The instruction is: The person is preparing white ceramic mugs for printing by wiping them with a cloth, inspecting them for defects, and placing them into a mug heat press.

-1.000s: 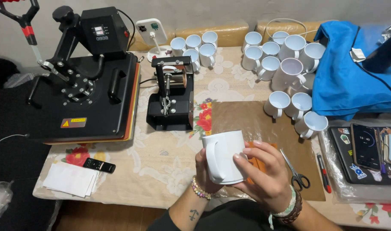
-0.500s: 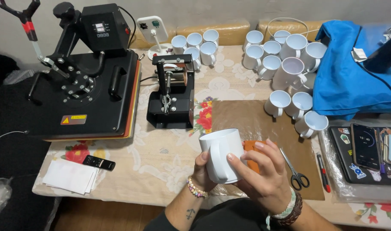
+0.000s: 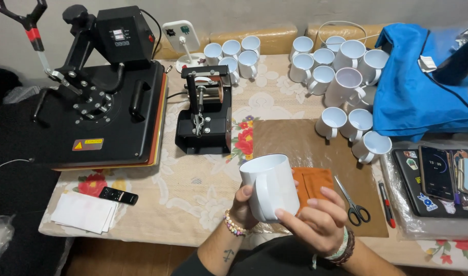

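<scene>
Both hands hold one white mug point(image 3: 270, 186) above the near edge of the tabletop point(image 3: 193, 189), over the brown mat point(image 3: 305, 143). The left hand point(image 3: 242, 207) cups it from below and behind, fingers closed around the wall beside the handle, which faces the person. The right hand point(image 3: 316, 222) wraps its fingers point(image 3: 295, 213) across the lower side, so the mug sits tilted, mouth up and away, steady for a look at its surface. An orange cloth point(image 3: 316, 181) lies on the mat just behind the mug, with scissors point(image 3: 352, 204) to its right. The small mug press point(image 3: 206, 115) stands mid-table beside the large flat heat press point(image 3: 98, 102) at the left. More white mugs point(image 3: 341, 87) cluster along the far edge.
</scene>
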